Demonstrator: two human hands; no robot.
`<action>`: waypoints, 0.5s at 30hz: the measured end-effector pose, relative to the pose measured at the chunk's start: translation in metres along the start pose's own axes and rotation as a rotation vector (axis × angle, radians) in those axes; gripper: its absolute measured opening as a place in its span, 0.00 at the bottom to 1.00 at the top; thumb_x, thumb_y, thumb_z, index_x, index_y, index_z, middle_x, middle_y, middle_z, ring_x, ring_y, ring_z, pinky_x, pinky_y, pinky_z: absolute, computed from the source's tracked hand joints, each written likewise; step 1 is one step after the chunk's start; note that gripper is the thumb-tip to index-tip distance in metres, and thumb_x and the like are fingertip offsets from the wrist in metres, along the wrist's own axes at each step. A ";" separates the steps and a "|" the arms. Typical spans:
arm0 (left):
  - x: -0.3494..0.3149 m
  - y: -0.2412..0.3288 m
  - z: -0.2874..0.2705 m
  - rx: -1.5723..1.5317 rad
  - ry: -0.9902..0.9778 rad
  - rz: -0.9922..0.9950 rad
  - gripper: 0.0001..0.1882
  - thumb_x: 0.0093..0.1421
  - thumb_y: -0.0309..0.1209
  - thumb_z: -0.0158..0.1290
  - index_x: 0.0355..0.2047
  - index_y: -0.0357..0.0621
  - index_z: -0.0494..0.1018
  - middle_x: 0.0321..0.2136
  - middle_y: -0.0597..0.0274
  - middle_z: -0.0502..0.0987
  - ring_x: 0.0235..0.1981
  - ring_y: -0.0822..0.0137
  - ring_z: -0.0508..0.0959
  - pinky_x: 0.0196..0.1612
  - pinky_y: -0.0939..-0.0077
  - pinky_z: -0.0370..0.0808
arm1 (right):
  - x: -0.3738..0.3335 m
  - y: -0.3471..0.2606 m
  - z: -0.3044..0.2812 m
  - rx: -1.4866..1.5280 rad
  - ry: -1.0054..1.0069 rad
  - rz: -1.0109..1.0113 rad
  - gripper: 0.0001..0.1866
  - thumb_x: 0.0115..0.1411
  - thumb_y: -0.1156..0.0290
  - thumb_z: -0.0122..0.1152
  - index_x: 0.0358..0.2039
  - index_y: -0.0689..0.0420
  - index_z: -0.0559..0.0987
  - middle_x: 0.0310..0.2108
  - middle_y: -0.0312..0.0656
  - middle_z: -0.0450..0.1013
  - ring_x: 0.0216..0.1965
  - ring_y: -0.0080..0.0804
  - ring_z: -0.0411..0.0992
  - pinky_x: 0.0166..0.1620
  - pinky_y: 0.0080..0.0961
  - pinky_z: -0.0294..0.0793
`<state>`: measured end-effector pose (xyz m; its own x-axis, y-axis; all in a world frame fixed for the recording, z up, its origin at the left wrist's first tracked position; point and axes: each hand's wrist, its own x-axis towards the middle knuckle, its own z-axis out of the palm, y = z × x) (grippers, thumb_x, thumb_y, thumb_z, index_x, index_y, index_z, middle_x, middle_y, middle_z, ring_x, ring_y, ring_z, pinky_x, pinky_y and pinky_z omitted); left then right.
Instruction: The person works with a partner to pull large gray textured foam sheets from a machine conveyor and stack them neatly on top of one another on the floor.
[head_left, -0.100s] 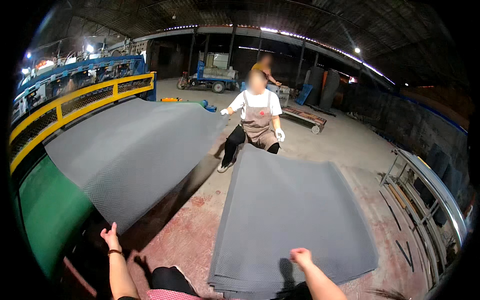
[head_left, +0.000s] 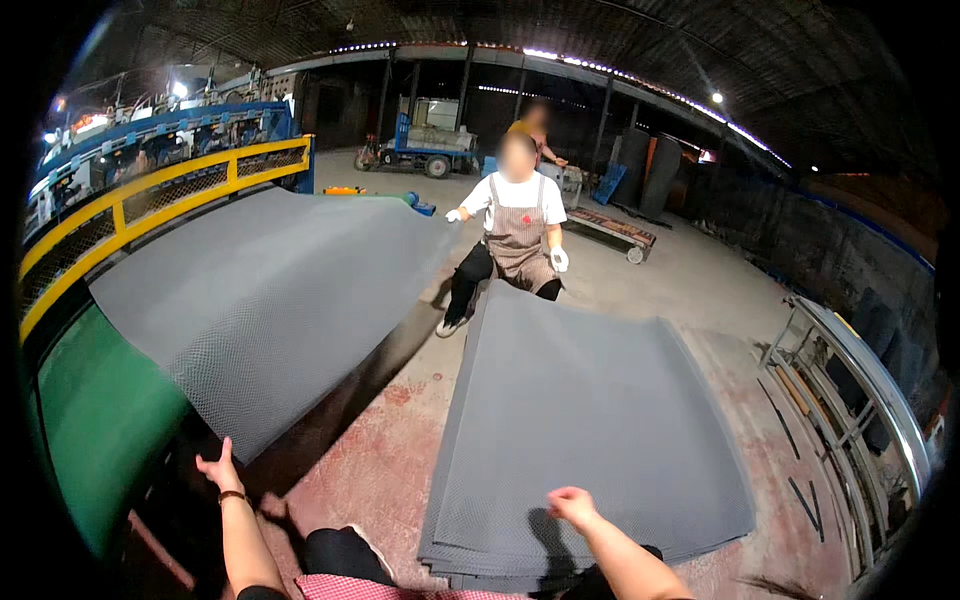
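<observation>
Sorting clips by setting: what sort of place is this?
Probably a factory or workshop hall: a stack of grey mesh sheets on the concrete floor, a yellow railing beside machinery, and a high dark metal roof.

We see our forearms cut off by the lower edge, and our knees mostly hidden there too. The near edge of the stack of grey mesh sheets [head_left: 590, 440] lies partly behind our right hand [head_left: 572, 505]. The person behind the co-worker [head_left: 515, 225] is largely hidden, and the far vehicle [head_left: 420, 145] is too small to read.
</observation>
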<state>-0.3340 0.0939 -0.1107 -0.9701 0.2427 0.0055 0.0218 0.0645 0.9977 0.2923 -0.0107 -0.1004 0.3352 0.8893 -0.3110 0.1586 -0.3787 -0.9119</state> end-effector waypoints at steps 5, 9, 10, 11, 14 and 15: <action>0.010 0.024 -0.004 -0.387 -0.778 0.011 0.27 0.46 0.27 0.55 0.47 0.38 0.61 0.45 0.57 0.66 0.44 0.63 0.66 0.46 0.71 0.62 | -0.010 -0.033 0.107 -0.180 -0.525 -0.130 0.10 0.50 0.68 0.55 0.30 0.60 0.74 0.23 0.38 0.72 0.23 0.22 0.71 0.26 0.18 0.70; -0.040 0.067 0.003 -0.215 -0.862 -0.232 0.21 0.50 0.28 0.51 0.44 0.35 0.62 0.40 0.57 0.69 0.40 0.58 0.70 0.41 0.60 0.67 | -0.003 -0.049 0.168 -0.233 -0.655 -0.079 0.11 0.52 0.65 0.55 0.31 0.59 0.73 0.26 0.36 0.71 0.26 0.21 0.69 0.30 0.17 0.70; -0.048 0.081 -0.002 -0.233 -0.983 -0.283 0.21 0.51 0.28 0.50 0.45 0.35 0.61 0.41 0.56 0.69 0.41 0.57 0.69 0.40 0.56 0.67 | -0.009 -0.062 0.186 -0.162 -0.662 -0.013 0.15 0.51 0.62 0.56 0.35 0.58 0.71 0.28 0.37 0.71 0.29 0.23 0.69 0.32 0.18 0.70; -0.054 0.089 -0.004 -0.252 -1.107 -0.338 0.21 0.52 0.29 0.49 0.45 0.36 0.61 0.41 0.55 0.69 0.42 0.56 0.69 0.40 0.53 0.67 | -0.017 -0.078 0.201 -0.090 -0.664 0.053 0.20 0.50 0.59 0.58 0.39 0.58 0.70 0.31 0.38 0.70 0.31 0.24 0.69 0.33 0.19 0.70; -0.094 0.099 0.011 -0.715 -1.296 -0.508 0.20 0.54 0.32 0.48 0.45 0.37 0.61 0.43 0.53 0.68 0.44 0.55 0.67 0.44 0.53 0.66 | -0.031 -0.106 0.238 0.144 -0.668 0.305 0.39 0.43 0.47 0.60 0.51 0.55 0.59 0.46 0.48 0.59 0.45 0.36 0.62 0.41 0.31 0.67; -0.108 0.104 0.016 -0.839 -1.360 -0.584 0.20 0.54 0.33 0.47 0.45 0.37 0.61 0.43 0.53 0.67 0.45 0.56 0.67 0.45 0.53 0.65 | -0.034 -0.111 0.247 0.234 -0.641 0.382 0.44 0.42 0.44 0.61 0.53 0.54 0.55 0.50 0.51 0.54 0.48 0.40 0.58 0.44 0.36 0.65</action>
<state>-0.2235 0.0901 -0.0087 0.1002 0.9942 0.0390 -0.7927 0.0561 0.6070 0.0339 0.0649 -0.0546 -0.2865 0.7095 -0.6438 -0.0836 -0.6879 -0.7209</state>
